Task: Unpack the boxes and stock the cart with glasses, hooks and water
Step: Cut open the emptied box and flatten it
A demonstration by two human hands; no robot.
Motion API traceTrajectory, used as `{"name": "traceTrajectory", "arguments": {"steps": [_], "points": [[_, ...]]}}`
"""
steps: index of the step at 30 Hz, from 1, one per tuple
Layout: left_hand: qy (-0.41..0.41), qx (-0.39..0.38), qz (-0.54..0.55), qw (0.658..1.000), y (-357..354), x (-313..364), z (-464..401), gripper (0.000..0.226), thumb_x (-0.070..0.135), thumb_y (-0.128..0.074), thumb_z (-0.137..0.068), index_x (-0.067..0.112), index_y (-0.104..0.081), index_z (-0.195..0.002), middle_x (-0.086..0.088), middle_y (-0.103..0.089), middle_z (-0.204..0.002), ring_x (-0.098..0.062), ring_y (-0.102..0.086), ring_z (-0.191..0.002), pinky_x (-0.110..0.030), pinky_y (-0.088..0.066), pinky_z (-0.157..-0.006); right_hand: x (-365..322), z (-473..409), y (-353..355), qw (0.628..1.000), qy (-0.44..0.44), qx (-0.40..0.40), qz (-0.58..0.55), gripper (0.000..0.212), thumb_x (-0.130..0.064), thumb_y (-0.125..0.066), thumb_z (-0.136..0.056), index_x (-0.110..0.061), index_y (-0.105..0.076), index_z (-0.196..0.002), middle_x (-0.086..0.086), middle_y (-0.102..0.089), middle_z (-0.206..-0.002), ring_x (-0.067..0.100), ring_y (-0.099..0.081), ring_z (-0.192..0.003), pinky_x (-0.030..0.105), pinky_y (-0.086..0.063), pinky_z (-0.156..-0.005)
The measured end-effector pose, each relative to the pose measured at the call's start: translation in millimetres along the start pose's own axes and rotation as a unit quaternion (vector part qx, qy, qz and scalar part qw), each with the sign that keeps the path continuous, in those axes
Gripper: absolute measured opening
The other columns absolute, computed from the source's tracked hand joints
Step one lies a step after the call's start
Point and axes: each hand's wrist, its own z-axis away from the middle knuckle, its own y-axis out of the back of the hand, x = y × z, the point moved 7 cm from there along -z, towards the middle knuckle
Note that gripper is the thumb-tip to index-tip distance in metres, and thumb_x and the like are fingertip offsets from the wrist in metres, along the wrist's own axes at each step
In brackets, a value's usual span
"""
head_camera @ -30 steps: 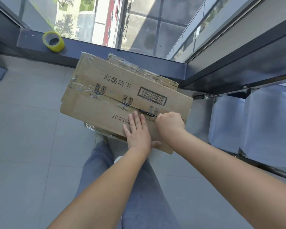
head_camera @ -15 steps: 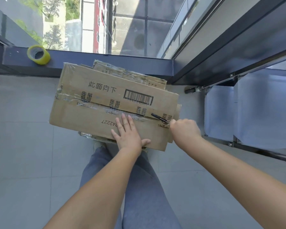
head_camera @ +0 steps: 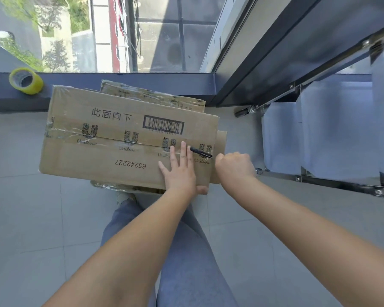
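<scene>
Tiled floor (head_camera: 24, 218), left hand (head_camera: 180, 173) flat on box (head_camera: 102, 160)

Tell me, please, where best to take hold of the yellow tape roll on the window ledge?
Take the tape roll by its rim, from above: it lies flat on the ledge with its hole facing up, so a grip can pinch inside and outside the ring.

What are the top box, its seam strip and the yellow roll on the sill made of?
Top box: matte brown corrugated cardboard, going by its printed barcode and creased edges.
Seam strip: glossy clear plastic tape, wrinkled, with glare.
Yellow roll: likely translucent yellowish packing tape wound on a grey core, probably card.
</scene>
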Motion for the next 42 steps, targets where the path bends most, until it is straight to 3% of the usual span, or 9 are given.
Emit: {"name": "traceTrajectory", "arguments": {"steps": [5, 9, 13, 19, 25, 30, 34, 39, 42], "points": [[0.015, -0.007, -0.005, 1.000, -2, -2, 0, 0.127, 0.071, -0.057, -0.073, 0.009, 0.031, -0.141, -0.006, 0.038, -0.148, -0.036, 0.028, -0.139, -0.063, -0.002, -0.109, 54, 25, -37, 0.995, -0.052, -0.086, 0.023, 0.031, 0.000, -0.045, -0.089, -0.012, -0.053, -0.117, 0.002, -0.063, -0.113, 0.023, -0.061, -0.105, 0.026, -0.036, -0.071], [0.022, 0.013, -0.006, 1.000, 1, 8, 2, 0.127, 0.069, -0.057, -0.075, 0.004, 0.029, -0.141, -0.012, 0.036, -0.149, -0.039, 0.026, -0.138, -0.061, -0.001, -0.111, 98, 43, -58, 0.985, -0.141, -0.033, -0.094, 0.020, -0.009, -0.035, -0.097, -0.008, -0.048, -0.113, 0.010, -0.064, -0.109, 0.030, -0.062, -0.099, 0.030, -0.037, -0.067], [0.001, 0.052, -0.026, 0.998, 9, 23, 5, 0.118, 0.069, -0.051, -0.079, 0.006, 0.024, -0.145, -0.011, 0.032, -0.151, -0.032, 0.025, -0.141, -0.059, 0.002, -0.111, 55, 22, -52, 0.925, -0.097, -0.012, -0.368, 0.026, -0.028, -0.026, -0.102, -0.010, -0.043, -0.093, 0.022, -0.060, -0.106, 0.037, -0.056, -0.097, 0.038, -0.037, -0.071], [-0.052, 0.087, -0.022, 0.995, 41, 14, -12, 0.070, 0.024, -0.032, -0.095, 0.015, 0.010, -0.150, 0.000, 0.021, -0.156, -0.024, 0.019, -0.144, -0.055, 0.003, -0.114, 38, -11, -44, 0.871, -0.133, 0.024, -0.473, 0.026, -0.028, -0.026, -0.103, -0.012, -0.042, -0.090, 0.019, -0.059, -0.108, 0.035, -0.053, -0.100, 0.035, -0.032, -0.070], [-0.064, 0.107, -0.033, 0.992, 44, 11, -16, 0.066, 0.014, -0.029, -0.095, 0.018, 0.005, -0.151, 0.002, 0.016, -0.158, -0.023, 0.014, -0.145, -0.053, 0.001, -0.114, 42, -20, -44, 0.808, -0.171, 0.030, -0.563, 0.038, -0.024, -0.028, -0.102, -0.018, -0.027, -0.065, -0.001, -0.038, -0.069, 0.027, -0.042, -0.078, 0.031, -0.028, -0.064], [-0.071, 0.115, -0.043, 0.990, 52, 10, -19, 0.067, 0.014, -0.030, -0.095, 0.022, 0.006, -0.151, 0.002, 0.016, -0.158, -0.023, 0.015, -0.145, -0.054, 0.003, -0.114, 43, -19, -43, 0.811, -0.170, 0.041, -0.558, 0.038, -0.025, -0.028, -0.102, -0.019, -0.027, -0.065, 0.000, -0.039, -0.069, 0.027, -0.042, -0.076, 0.031, -0.027, -0.060], [-0.078, 0.102, -0.045, 0.991, 61, 16, -24, 0.070, 0.011, -0.031, -0.093, 0.026, 0.007, -0.151, 0.003, 0.018, -0.157, -0.024, 0.016, -0.144, -0.056, 0.002, -0.113, 42, -19, -40, 0.820, -0.180, 0.042, -0.542, 0.038, -0.027, -0.028, -0.102, -0.019, -0.028, -0.065, 0.008, -0.048, -0.086, 0.027, -0.044, -0.080, 0.031, -0.031, -0.066], [-0.074, 0.069, -0.069, 0.992, 58, 22, -28, 0.071, 0.013, -0.031, -0.094, 0.030, 0.010, -0.150, 0.002, 0.023, -0.156, -0.028, 0.020, -0.143, -0.060, 0.001, -0.111, 28, -13, -36, 0.856, -0.159, 0.035, -0.491, 0.028, -0.028, -0.029, -0.102, -0.009, -0.049, -0.098, 0.017, -0.061, -0.107, 0.035, -0.055, -0.096, 0.034, -0.034, -0.069], [-0.074, 0.073, -0.090, 0.991, 56, 21, -28, 0.072, 0.015, -0.031, -0.094, 0.029, 0.012, -0.149, 0.002, 0.024, -0.156, -0.029, 0.020, -0.143, -0.060, 0.000, -0.111, 19, -6, -41, 0.851, -0.172, 0.051, -0.495, 0.027, -0.027, -0.028, -0.102, -0.010, -0.048, -0.096, 0.019, -0.061, -0.106, 0.036, -0.055, -0.097, 0.034, -0.032, -0.067]]}}
